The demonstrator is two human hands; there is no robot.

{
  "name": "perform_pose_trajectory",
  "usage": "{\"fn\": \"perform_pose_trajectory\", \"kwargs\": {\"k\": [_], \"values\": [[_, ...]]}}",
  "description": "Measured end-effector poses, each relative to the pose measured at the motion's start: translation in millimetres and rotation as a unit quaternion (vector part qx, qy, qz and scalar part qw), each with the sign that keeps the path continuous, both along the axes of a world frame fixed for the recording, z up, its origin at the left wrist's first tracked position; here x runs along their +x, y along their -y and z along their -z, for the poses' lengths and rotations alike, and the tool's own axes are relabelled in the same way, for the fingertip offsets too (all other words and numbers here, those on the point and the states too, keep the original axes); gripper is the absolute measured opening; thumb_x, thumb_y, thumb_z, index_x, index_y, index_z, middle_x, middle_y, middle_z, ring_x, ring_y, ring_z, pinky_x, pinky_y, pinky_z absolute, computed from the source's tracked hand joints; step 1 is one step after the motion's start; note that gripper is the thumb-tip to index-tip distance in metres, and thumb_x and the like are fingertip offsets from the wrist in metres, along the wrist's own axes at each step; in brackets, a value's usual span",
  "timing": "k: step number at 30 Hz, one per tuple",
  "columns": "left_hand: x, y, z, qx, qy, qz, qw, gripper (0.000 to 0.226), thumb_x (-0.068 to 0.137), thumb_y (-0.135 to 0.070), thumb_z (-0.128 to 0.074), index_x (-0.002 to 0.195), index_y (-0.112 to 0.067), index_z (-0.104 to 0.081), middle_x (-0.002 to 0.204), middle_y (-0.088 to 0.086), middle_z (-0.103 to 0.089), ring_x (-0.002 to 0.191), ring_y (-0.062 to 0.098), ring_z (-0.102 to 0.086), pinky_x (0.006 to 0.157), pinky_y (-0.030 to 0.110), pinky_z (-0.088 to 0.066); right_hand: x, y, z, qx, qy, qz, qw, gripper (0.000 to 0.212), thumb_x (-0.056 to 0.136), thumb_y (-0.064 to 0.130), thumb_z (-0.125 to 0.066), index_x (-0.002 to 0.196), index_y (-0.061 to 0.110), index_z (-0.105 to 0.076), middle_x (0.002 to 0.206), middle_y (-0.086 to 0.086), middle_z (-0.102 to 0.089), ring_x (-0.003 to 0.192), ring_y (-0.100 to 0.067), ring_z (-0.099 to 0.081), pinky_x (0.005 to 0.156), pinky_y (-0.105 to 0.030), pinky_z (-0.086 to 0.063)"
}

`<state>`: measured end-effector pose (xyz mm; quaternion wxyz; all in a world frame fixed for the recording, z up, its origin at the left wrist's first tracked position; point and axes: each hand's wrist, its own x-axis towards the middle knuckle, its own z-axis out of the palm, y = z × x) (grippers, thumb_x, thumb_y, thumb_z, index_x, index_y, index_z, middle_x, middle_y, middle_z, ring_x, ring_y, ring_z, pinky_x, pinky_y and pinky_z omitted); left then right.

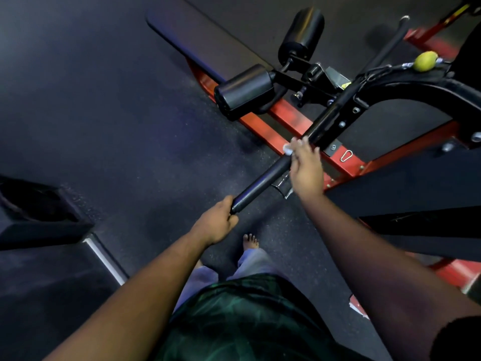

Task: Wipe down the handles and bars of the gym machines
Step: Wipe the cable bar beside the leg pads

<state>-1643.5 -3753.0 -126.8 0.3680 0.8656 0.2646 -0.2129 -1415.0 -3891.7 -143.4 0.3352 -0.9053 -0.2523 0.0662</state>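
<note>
Dark rubber flooring (104, 126) lies beneath the bar (263, 178) at mid-frame, whose near end is gripped by the left hand (217, 221), seemingly for steadiness, while a white cloth (287, 149) is clasped around it by the right hand (305, 168).

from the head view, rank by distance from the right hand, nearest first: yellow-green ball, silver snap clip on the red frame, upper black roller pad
From the right hand:
1. Silver snap clip on the red steel frame, just to its right.
2. Yellow-green ball on the cable, upper right.
3. Upper black cylindrical roller pad, top centre.
</note>
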Motion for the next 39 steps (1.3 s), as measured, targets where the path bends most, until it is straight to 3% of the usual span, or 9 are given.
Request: {"fn": "perform_pose_trajectory", "kwargs": {"k": [5,13,17,25,28,31,33,35,39], "values": [[2.6,-4.2,1.4,-0.008,0.002,0.003,1.000,0.042,0.099,-0.027,-0.054,0.139,-0.023,-0.040,0.112,0.005,-0.058,0.090,0.021,-0.060,0.082,0.042,-0.053,-56.2,18.7,6.8,-0.073,0.129,-0.282,0.948,0.058,0.082,-0.005,-0.061,0.132,0.023,-0.063,0.147,0.002,-0.057,0.148,-0.024,-0.037,0.121,-0.065,-0.014],[2.3,-6.4,-0.3,-0.011,0.007,-0.003,1.000,0.041,0.099,-0.028,-0.054,0.138,-0.026,-0.040,0.108,0.003,-0.059,0.086,0.018,-0.060,0.076,0.039,-0.052,80.5,2.5,-10.8,-0.162,0.086,-0.064,0.981,0.039,0.088,0.007,-0.053,0.119,0.026,-0.066,0.130,-0.002,-0.068,0.145,-0.027,-0.042,0.121,-0.056,-0.021],[-0.7,-7.8,0.5,-0.013,0.006,0.002,1.000,0.046,0.099,-0.027,-0.054,0.142,-0.023,-0.039,0.113,0.007,-0.060,0.091,0.023,-0.060,0.081,0.041,-0.053,26.1,4.9,5.6,-0.057,0.060,-0.080,0.993,0.046,0.089,0.013,-0.042,0.128,0.019,-0.065,0.139,-0.005,-0.063,0.145,-0.032,-0.042,0.120,-0.056,-0.024],[-3.2,-5.9,5.6,-0.036,0.001,0.024,0.999,0.050,0.099,-0.021,-0.054,0.146,-0.018,-0.037,0.128,0.013,-0.061,0.102,0.028,-0.061,0.088,0.041,-0.050,-119.7,-5.8,13.7,-0.050,0.143,-0.279,0.948,0.038,0.095,0.021,-0.043,0.120,0.023,-0.070,0.127,0.004,-0.070,0.139,-0.023,-0.050,0.116,-0.068,-0.019],[-3.2,-8.7,4.3,-0.040,0.005,0.025,0.999,0.040,0.100,-0.029,-0.053,0.137,-0.027,-0.038,0.117,0.008,-0.060,0.092,0.024,-0.061,0.083,0.045,-0.053,-89.5,10.0,-4.5,0.082,0.049,-0.066,0.993,0.041,0.090,0.015,-0.042,0.115,0.015,-0.074,0.117,-0.004,-0.073,0.120,-0.029,-0.063,0.107,-0.038,-0.040],[-3.7,-12.8,4.8,-0.047,0.012,0.031,0.998,0.039,0.103,-0.034,-0.051,0.139,-0.028,-0.036,0.117,0.003,-0.056,0.093,0.022,-0.060,0.084,0.046,-0.053,-41.8,20.3,-8.1,0.192,-0.110,0.304,0.927,0.042,0.090,-0.002,-0.045,0.123,0.007,-0.070,0.119,-0.007,-0.072,0.110,-0.022,-0.066,0.096,-0.014,-0.044],[-5.1,-12.4,6.2,-0.054,0.011,0.046,0.997,0.042,0.104,-0.036,-0.050,0.142,-0.027,-0.033,0.119,0.004,-0.056,0.094,0.023,-0.059,0.086,0.047,-0.053,-36.0,6.3,2.6,0.236,-0.243,0.332,0.880,0.040,0.091,-0.007,-0.049,0.125,0.003,-0.069,0.116,-0.011,-0.073,0.101,-0.019,-0.069,0.095,-0.026,-0.052],[-5.7,-11.7,5.9,-0.066,0.012,0.059,0.996,0.044,0.104,-0.035,-0.050,0.144,-0.026,-0.032,0.121,0.007,-0.056,0.095,0.023,-0.060,0.088,0.047,-0.053,-56.2,-16.2,8.7,0.290,-0.321,0.327,0.841,0.032,0.091,-0.004,-0.052,0.113,0.003,-0.073,0.096,-0.008,-0.074,0.077,-0.012,-0.065,0.075,-0.033,-0.055],[-7.7,-16.9,7.1,-0.074,0.020,0.075,0.994,0.063,0.107,-0.036,-0.048,0.160,-0.025,-0.016,0.148,0.015,-0.047,0.114,0.028,-0.059,0.099,0.044,-0.050,-137.0,-40.0,-2.0,0.291,-0.361,0.367,0.806,0.029,0.093,-0.011,-0.052,0.092,0.012,-0.069,0.070,0.009,-0.070,0.061,0.001,-0.061,0.061,-0.015,-0.049]]}}
